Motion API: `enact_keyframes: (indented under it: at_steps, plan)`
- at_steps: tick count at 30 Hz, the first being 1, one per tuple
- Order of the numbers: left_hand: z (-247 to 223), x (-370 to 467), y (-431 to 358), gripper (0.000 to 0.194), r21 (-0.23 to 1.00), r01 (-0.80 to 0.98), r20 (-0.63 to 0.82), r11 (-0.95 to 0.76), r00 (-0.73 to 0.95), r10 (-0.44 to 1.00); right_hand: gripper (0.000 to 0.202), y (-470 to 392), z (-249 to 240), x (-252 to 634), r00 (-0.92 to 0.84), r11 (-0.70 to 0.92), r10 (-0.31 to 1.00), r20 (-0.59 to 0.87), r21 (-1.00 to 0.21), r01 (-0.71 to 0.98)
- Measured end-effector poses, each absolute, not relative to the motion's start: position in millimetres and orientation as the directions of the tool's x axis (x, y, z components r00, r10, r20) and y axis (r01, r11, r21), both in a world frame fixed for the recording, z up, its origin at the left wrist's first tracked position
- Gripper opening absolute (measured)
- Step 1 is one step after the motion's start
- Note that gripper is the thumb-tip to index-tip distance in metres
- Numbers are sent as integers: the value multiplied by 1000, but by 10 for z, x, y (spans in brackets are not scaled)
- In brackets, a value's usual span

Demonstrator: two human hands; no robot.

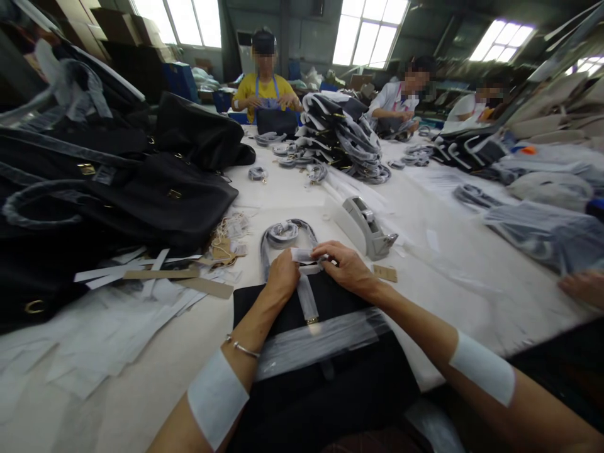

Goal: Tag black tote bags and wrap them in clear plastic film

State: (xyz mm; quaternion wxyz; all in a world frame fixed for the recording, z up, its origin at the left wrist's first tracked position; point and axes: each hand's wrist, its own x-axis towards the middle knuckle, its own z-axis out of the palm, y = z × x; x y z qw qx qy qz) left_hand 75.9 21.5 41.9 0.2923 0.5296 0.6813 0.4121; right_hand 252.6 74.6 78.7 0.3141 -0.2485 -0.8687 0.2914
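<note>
Black material forms the bag (pixel 344 371), which lies at the near side of the table (pixel 438 270), below both grips. Its wrapped handle (pixel 302 255) is between them: the left grip (pixel 284 275) is folded closed around the left end, and the right grip (pixel 346 267) has thumb and fingers pinched, with almost no gap, at the right end. Clear plastic (pixel 321 343) crosses the bag nearer than the grips, and one gold-coloured clasp (pixel 312 321) shows there.

Just beyond the grips, one coiled strap (pixel 283 231) occupies the space. Beyond the right grip stands one grey tape dispenser (pixel 370 229); right of this grip lies one brown tag (pixel 385 272), whose marks are too small to read. To the left of the left grip are paper strips (pixel 165 275), stringed tags (pixel 224 248) and piled black bags (pixel 189 189), overlapping too much for exact counting. Farther away, three co-workers (pixel 268 88) are visible; at the far right, one other person's hand (pixel 585 286) touches the table's edge.
</note>
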Motion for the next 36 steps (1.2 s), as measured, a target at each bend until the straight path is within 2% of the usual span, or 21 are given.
enact_keyframes:
  at_steps: [2,5,10,13,16,18,20,23,25,27,32,34,36]
  plan:
    - [423,742,248,10,898,430,16,94,-245,970,46,762,736,2532,-743,755,559,368,-597,272]
    - [438,743,295,9,953,294,-15,66,-173,985,49,776,661,2545,-757,790,550,353,-515,333]
    - [469,788,301,23,999,49,-9,13,-81,997,34,850,636,2511,-676,754,634,375,-493,433]
    - [445,802,316,30,997,-82,-16,9,-90,996,23,887,674,2508,-633,741,660,404,-487,462]
    - [414,797,341,19,998,-56,-19,9,-186,982,20,885,731,2533,-577,678,713,398,-602,423]
    - [414,785,344,11,1000,-15,-5,2,-254,967,22,868,785,2551,-543,591,767,341,-704,393]
    - [432,773,330,8,999,31,24,-15,-318,948,26,845,855,2560,-549,470,804,226,-807,356]
    - [468,781,290,9,996,83,62,-33,-376,924,34,812,973,2552,-616,224,786,39,-948,226]
    - [480,809,272,10,995,91,62,-30,-376,925,38,793,1029,2537,-639,85,768,-28,-986,145]
    - [482,840,273,10,997,75,56,-31,-357,932,38,781,1042,2517,-639,34,767,-56,-991,128]
    - [474,868,303,16,998,-11,51,-57,-318,947,42,762,911,2484,-596,127,803,17,-982,143]
    - [474,857,301,19,997,-32,58,-72,-313,948,33,754,841,2482,-573,245,816,74,-943,226]
    - [471,842,295,20,996,-49,62,-81,-312,948,28,741,782,2480,-581,406,799,155,-851,332]
